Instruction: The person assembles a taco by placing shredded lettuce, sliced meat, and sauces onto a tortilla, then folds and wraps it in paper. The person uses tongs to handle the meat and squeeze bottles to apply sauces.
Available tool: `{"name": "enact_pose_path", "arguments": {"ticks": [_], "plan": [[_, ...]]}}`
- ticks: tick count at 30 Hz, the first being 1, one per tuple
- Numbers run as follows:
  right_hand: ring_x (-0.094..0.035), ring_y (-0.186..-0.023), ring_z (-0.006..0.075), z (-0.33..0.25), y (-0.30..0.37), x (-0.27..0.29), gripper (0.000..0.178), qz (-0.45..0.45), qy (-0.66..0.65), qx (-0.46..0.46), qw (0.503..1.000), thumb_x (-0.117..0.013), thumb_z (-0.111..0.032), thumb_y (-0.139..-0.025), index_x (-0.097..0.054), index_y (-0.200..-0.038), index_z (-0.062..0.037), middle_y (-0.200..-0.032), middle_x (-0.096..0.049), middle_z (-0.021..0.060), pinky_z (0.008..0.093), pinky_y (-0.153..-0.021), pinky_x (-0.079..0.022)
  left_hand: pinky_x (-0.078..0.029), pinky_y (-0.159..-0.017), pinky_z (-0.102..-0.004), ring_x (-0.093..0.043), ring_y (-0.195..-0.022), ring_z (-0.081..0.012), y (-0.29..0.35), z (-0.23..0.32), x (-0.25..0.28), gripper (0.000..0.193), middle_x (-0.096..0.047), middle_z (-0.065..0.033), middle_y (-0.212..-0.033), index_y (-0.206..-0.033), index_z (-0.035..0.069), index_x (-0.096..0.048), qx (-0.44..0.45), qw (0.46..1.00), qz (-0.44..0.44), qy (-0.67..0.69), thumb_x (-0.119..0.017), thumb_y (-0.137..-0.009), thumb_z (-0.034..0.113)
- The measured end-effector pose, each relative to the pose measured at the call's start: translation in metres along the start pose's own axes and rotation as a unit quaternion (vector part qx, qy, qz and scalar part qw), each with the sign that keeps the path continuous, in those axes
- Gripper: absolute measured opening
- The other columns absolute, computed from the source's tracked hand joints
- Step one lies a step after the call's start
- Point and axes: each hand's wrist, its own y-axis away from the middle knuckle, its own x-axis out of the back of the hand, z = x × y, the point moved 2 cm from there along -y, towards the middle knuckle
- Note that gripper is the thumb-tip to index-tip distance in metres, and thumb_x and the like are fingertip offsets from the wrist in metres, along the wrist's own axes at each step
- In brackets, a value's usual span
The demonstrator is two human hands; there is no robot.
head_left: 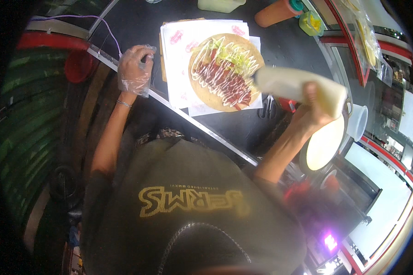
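My right hand [313, 112], bare, is closed round a pale squeeze bottle [289, 84], tilted with its tip at the right edge of a flatbread [200, 91]. Shredded lettuce [231, 54] and reddish-brown meat strips [225, 82] lie across the bread, with white sauce in zigzag lines over both. Beneath it are stacked sheets of white paper [176, 59] with pink prints. My left hand [136, 68] wears a clear plastic glove and rests at the counter's edge, left of the paper. Its fingers are loosely curled in, with nothing seen in them.
On the dark counter [211, 126], black-handled scissors [266, 107] lie right of the paper. An orange bottle [277, 13] with a teal cap and a greenish tub [311, 23] stand far right. A round pale flatbread [326, 144] lies beyond my right forearm. A purple cable [108, 32] runs at the left.
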Motion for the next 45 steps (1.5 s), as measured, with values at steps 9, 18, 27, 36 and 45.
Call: {"name": "enact_pose_path", "arguments": {"ticks": [9, 18, 27, 36, 45], "plan": [[-0.081, -0.085, 0.0233, -0.009, 0.021, 0.046, 0.059, -0.052, 0.147, 0.091, 0.984, -0.111, -0.026, -0.068, -0.08, -0.107, 0.0053, -0.097, -0.083, 0.013, 0.0432, -0.089, -0.067, -0.059, -0.1, -0.0479, -0.076, -0.113, -0.0363, -0.003, 0.024, 0.014, 0.013, -0.08, -0.0146, -0.12, -0.108, 0.009, -0.083, -0.015, 1.0, 0.004, 0.016, -0.077, -0.097, 0.013], [-0.083, -0.114, 0.0435, -0.004, 0.096, 0.023, 0.038, -0.197, -0.038, 0.201, 0.959, -0.095, -0.01, -0.086, -0.075, -0.115, 0.0051, -0.115, -0.083, 0.0257, 0.0688, -0.116, -0.056, -0.056, -0.119, -0.0523, -0.072, -0.133, -0.0329, 0.046, 0.245, -0.019, 0.089, -0.072, -0.0189, -0.143, -0.156, 0.001, -0.06, 0.378, 0.343, -0.435, 0.742, -0.061, -0.108, 0.076], [-0.054, -0.154, 0.0513, -0.031, 0.19, 0.072, 0.081, -0.029, 0.192, 0.123, 0.973, -0.107, -0.024, -0.069, -0.066, -0.139, -0.0143, -0.157, -0.064, 0.0252, 0.0682, -0.129, -0.04, -0.064, -0.098, -0.0405, -0.078, -0.107, -0.022, -0.024, 0.302, -0.053, 0.042, -0.081, -0.0114, -0.123, -0.133, 0.005, -0.076, 0.1, 0.657, -0.437, 0.606, -0.076, -0.109, 0.04], [-0.066, -0.142, 0.0463, -0.032, 0.21, 0.101, 0.069, 0.035, 0.214, 0.095, 0.972, -0.099, -0.004, -0.077, -0.069, -0.139, -0.0062, -0.149, -0.07, 0.0254, 0.0546, -0.119, -0.052, -0.069, -0.096, -0.0429, -0.086, -0.106, -0.0268, -0.158, 0.348, -0.17, 0.069, -0.087, -0.0139, -0.118, -0.135, 0.006, -0.077, -0.183, 0.894, -0.09, 0.399, -0.103, -0.081, 0.04], [-0.072, -0.133, 0.042, -0.032, 0.209, 0.101, 0.06, 0.022, 0.193, 0.071, 0.978, -0.094, -0.001, -0.082, -0.071, -0.138, -0.0029, -0.143, -0.074, 0.0239, 0.0492, -0.114, -0.056, -0.058, -0.116, -0.0492, -0.075, -0.133, -0.0358, -0.185, 0.339, -0.231, 0.091, -0.075, -0.0205, -0.146, -0.153, 0.005, -0.06, -0.156, 0.919, -0.119, 0.342, -0.102, -0.084, 0.047]]}}
